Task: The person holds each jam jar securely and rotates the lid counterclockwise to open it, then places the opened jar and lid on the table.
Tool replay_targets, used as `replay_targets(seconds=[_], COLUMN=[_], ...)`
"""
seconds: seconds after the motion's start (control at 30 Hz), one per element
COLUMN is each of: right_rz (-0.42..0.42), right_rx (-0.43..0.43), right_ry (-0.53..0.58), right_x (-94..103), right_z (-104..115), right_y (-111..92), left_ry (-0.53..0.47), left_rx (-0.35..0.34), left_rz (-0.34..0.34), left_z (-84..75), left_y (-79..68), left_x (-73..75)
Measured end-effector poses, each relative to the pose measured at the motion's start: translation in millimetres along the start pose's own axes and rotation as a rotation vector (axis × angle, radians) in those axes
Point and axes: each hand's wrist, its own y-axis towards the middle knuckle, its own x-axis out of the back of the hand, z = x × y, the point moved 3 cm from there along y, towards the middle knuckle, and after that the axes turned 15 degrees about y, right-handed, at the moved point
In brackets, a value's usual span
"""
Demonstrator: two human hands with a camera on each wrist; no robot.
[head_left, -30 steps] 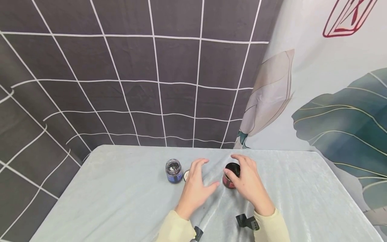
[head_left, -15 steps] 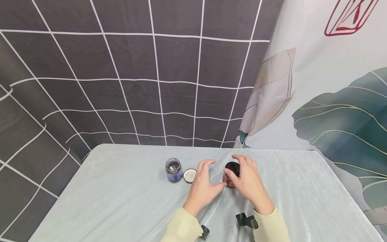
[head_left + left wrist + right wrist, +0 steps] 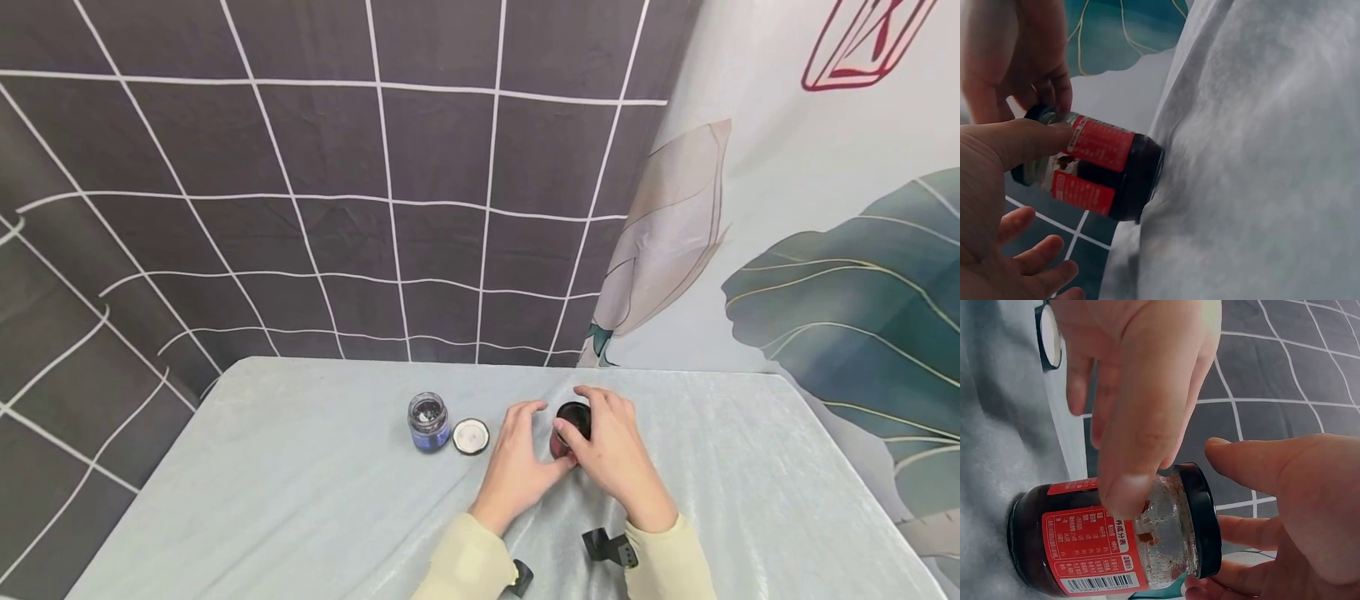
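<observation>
A glass jar point(image 3: 1094, 537) with a red label, dark contents and a black lid point(image 3: 1202, 519) stands on the cloth-covered table. My right hand point(image 3: 618, 454) curves round the lid from the right, thumb and index finger on opposite sides of it in the head view. From the left, my left hand point(image 3: 517, 467) reaches in; its thumb point(image 3: 1035, 140) lies against the jar's label while its other fingers point(image 3: 1041, 256) are spread, away from the glass. Left of the hands, an uncapped blue-labelled jar point(image 3: 429, 425) stands beside a loose lid point(image 3: 471, 437) that shows its white inside.
The table point(image 3: 262, 500) has a pale, slightly wrinkled cloth. Behind it hangs a dark grey grid-patterned curtain point(image 3: 322, 167), with a leaf-printed white one point(image 3: 675, 317) to the right. Dark camera mounts point(image 3: 611, 548) sit at both wrists.
My left hand has moved right, from beside the loose lid to the red-labelled jar, uncovering the loose lid. The right hand has stayed at the black lid.
</observation>
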Motion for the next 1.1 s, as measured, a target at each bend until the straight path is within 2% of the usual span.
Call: replay_targets(seconds=[0.27, 0.7, 0.9, 1.1], right_rz=[-0.009, -0.011, 0.002, 0.007], right_rx=[0.01, 0.011, -0.002, -0.003], right_ry=[-0.019, -0.033, -0.035, -0.041], right_x=[-2.4, -7.8, -9.7, -10.5], right_z=[0, -1, -2, -2], right_y=[0, -1, -1, -1], left_ry=[-0.033, -0.032, -0.023, -0.035], left_rx=[-0.003, -0.033, -0.048, -0.034], left_rz=[0.033, 0.028, 0.013, 0.034], left_z=[-2.4, -7.1, -5.2, -4.3], left_y=[0.6, 1.7, 1.4, 4.1], left_x=[-6.7, -22.8, -26.2, -27.8])
